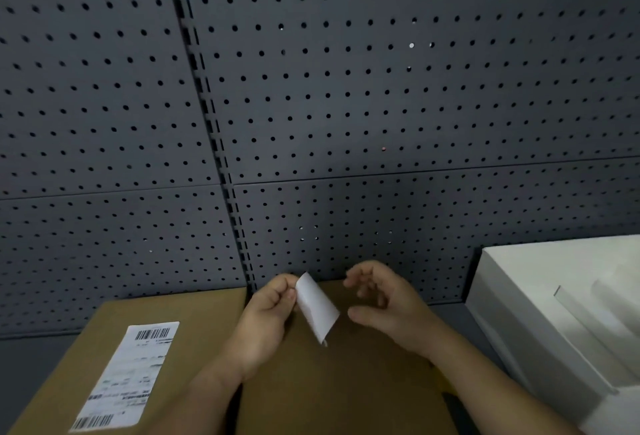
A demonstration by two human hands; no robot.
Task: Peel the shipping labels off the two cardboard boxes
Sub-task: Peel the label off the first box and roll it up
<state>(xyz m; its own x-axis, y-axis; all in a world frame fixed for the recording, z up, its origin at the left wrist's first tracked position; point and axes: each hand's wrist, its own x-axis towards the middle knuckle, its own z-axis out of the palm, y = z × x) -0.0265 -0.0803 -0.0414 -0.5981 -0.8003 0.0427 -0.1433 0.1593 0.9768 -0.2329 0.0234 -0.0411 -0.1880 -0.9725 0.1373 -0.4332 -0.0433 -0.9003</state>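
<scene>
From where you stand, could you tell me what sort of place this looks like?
Probably a packing or stockroom bench: a grey pegboard wall behind, two cardboard boxes, one still bearing a barcoded shipping label, and a white box alongside.

One head-worn, wide-angle view looks forward and only slightly down, so the dark pegboard wall point(346, 88) fills the upper two thirds, its lines bowed by the lens. The left hand point(266, 317), right hand point(384, 299) and cardboard boxes point(194, 348) sit close at the bottom edge.
</scene>
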